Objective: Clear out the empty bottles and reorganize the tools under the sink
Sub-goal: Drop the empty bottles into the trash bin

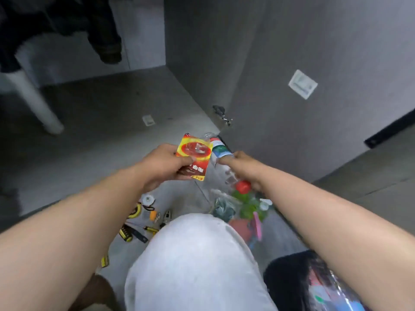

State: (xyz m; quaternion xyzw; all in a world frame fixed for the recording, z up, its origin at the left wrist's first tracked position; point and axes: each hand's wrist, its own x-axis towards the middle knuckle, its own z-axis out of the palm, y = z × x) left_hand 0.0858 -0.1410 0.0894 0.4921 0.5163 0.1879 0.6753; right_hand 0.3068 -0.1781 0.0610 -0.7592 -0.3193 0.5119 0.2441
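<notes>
Red-and-yellow-labelled bottle (195, 153), head view: held above the grey floor (101, 113) in the left hand (165, 162), whose fingers and thumb are curled round its lower part. The label faces the camera and the clear upper end points away.

Just beside it, a clear bottle (219, 150) with a white, green and blue label is gripped in the right hand (246, 168). A red cap (243, 186) shows below that wrist; motion blur leaves it unclear which bottle it belongs to.

Both bottles are in the air in front of the grey wall (314, 135).

Below the forearms, hand tools lie scattered on the floor: a yellow tape measure (135, 211), a white roll (148, 199), pliers (166, 217) and yellow-handled screwdrivers (149, 229).

To their right, behind the knee in white shorts (195, 261), is a pile of green and pink items (249, 212).
</notes>
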